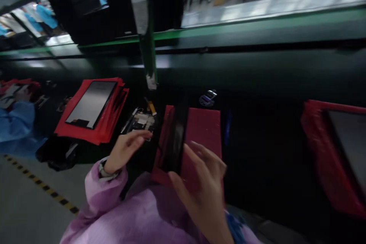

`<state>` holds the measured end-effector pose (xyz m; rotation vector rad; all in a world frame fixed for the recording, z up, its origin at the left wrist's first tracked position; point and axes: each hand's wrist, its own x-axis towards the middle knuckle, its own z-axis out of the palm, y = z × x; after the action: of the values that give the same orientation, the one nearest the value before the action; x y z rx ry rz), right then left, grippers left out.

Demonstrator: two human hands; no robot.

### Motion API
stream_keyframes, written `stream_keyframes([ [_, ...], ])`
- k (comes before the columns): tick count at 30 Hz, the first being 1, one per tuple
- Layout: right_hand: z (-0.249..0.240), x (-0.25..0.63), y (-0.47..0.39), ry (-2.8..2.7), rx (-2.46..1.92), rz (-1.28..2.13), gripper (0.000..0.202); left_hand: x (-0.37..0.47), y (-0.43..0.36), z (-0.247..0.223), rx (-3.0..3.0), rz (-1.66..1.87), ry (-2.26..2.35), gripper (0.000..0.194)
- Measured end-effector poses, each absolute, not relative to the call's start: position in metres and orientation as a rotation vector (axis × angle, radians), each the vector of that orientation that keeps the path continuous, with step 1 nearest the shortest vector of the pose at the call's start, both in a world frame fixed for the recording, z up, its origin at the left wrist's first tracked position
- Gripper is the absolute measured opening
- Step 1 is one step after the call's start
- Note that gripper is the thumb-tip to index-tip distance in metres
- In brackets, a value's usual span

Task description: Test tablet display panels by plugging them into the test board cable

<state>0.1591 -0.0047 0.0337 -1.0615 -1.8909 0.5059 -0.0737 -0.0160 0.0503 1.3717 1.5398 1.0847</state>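
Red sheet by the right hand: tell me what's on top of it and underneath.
A dark, blurred object covers part of the red sheet; the right hand hides more. What lies directly beneath the sheet is covered.

Glossy panel (176, 141), smooth matt sheet (204, 129)

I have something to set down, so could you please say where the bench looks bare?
The bench looks bare between the blue strip and the right red stack. It's crowded around the parts, between the left red stack and red pad.
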Motion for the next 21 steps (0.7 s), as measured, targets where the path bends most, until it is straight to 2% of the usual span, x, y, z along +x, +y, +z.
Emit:
stream_keyframes([
  [2, 0.044, 0.137, -0.003, -1.91, -1.007, 0.514, 0.051, -0.068, -0.003, 0.057, 1.223, 1.422, 1.505, 0.044],
  [4, 0.049, 0.121, -0.001, -1.935, -0.956, 0.54, 0.053, -0.056, 0.009, 0.059, 1.134, 1.546, 1.427, 0.044],
  [9, 0.036, 0.11, 0.006, -1.907, -0.847, 0.795, 0.064, -0.043, 0.028, 0.058, 0.949, 1.412, 1.365, 0.058],
  [13, 0.007, 0.11, 0.013, -1.84, -1.081, 0.988, 0.066, -0.048, 0.032, 0.057, 0.894, 1.409, 1.405, 0.061],
  [15, 0.0, 0.108, 0.013, -1.891, -1.107, 1.035, 0.073, -0.048, 0.032, 0.056, 0.907, 1.43, 1.406, 0.057],
  [17, 0.002, 0.107, 0.01, -1.961, -0.918, 1.045, 0.078, -0.048, 0.032, 0.055, 0.964, 1.496, 1.419, 0.048],
  [19, 0.007, 0.108, 0.006, -1.983, -0.61, 1.029, 0.077, -0.049, 0.032, 0.053, 0.979, 1.554, 1.432, 0.04],
  [21, 0.01, 0.11, 0.004, -1.947, -0.486, 1.055, 0.071, -0.052, 0.033, 0.053, 0.9, 1.592, 1.443, 0.035],
])
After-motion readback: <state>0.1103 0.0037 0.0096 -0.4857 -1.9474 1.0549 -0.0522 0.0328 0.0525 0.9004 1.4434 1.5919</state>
